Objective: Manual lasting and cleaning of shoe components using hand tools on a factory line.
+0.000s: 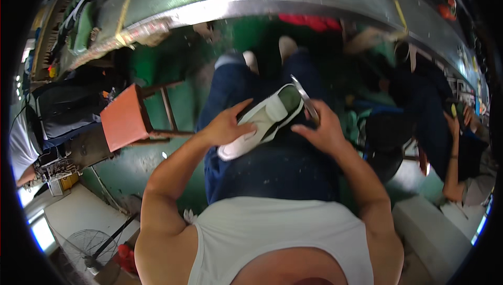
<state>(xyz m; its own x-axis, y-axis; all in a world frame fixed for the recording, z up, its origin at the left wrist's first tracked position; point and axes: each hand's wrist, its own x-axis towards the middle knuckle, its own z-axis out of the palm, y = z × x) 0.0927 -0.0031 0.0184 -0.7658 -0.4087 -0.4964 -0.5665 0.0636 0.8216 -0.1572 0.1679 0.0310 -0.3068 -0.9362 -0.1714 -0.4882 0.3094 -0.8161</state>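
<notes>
A white shoe with a greenish inside lies across my lap, its toe toward my left and its opening toward the upper right. My left hand is closed on the near side of the shoe, with the thumb over its upper. In my right hand is a shiny curved metal tool, its upper end beside the heel of the shoe. What kind of tool it is does not show clearly. The right thumb points toward the shoe's side, and the palm hides the tool's lower end.
A long metal-edged workbench runs across in front of my knees. To the left stands a stool with an orange-red seat; a fan is at lower left. Another person's hand shows at the right, near a dark chair.
</notes>
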